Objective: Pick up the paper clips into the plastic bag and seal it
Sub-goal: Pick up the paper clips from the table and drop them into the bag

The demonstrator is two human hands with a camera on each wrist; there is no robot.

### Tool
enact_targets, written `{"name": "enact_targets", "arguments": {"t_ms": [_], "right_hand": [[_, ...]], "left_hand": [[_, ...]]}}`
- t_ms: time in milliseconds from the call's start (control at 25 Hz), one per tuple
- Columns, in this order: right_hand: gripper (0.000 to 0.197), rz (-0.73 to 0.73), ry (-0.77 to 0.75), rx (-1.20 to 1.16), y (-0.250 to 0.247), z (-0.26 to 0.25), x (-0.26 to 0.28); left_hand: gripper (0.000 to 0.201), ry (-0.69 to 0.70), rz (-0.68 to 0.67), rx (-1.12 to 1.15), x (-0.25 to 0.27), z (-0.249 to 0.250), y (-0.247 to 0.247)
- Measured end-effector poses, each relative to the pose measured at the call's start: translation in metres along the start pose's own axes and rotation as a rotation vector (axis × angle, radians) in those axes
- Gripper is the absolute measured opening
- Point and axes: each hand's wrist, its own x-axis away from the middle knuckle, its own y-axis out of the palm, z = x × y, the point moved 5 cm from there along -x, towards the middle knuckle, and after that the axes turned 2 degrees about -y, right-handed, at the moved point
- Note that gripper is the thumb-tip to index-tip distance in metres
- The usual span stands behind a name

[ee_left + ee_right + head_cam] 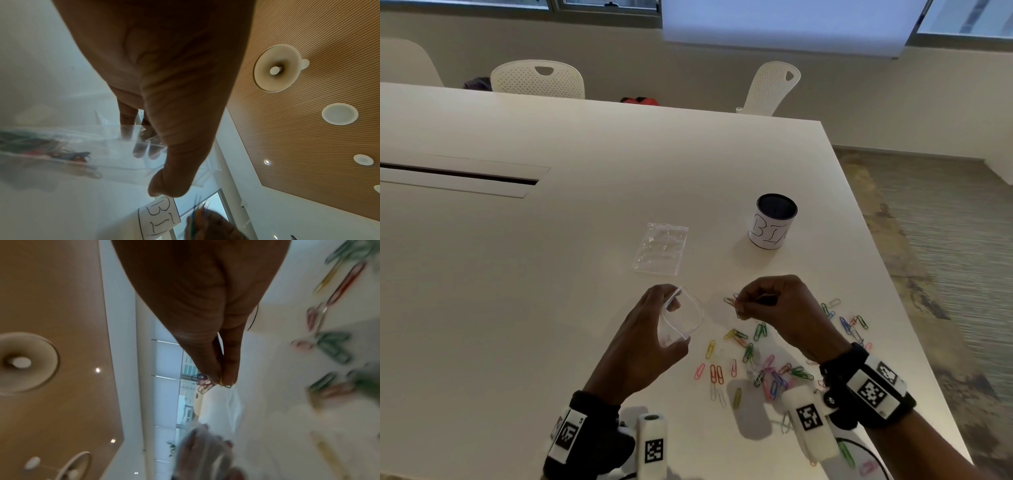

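My left hand point(654, 329) holds a small clear plastic bag point(683, 320) above the table, its mouth spread open toward the right. In the left wrist view the bag point(86, 146) has several coloured clips inside. My right hand point(774, 305) pinches a small bunch of paper clips point(731, 301) just right of the bag's mouth; the right wrist view shows the clips point(205, 382) between thumb and fingertip. Many loose coloured paper clips point(756, 363) lie scattered on the white table point(551, 274) under and beside my right wrist.
A second clear bag point(661, 248) lies flat beyond my hands. A dark cup with a white "BIN" label point(772, 226) stands behind to the right. The table's right edge point(893, 274) drops to the floor. A cable slot point(458, 174) sits far left.
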Motion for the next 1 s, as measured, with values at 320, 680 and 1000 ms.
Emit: {"name": "enact_targets", "arguments": {"t_ms": [320,680,1000], "right_hand": [[0.01,-0.003,-0.254,0.115,0.041,-0.057,0.005],[0.016,-0.03,-0.361,0.314,0.056,-0.07,0.002],[0.011,-0.032,-0.209,0.352,0.026,-0.026,0.006]], "left_hand": [[0.067,0.001,-0.008,-0.01,-0.003,0.001,0.004],[0.063,-0.014,-0.022,-0.037,-0.003,0.0,0.005],[0.061,0.0,0.021,0.021,0.002,0.0,-0.005]]}}
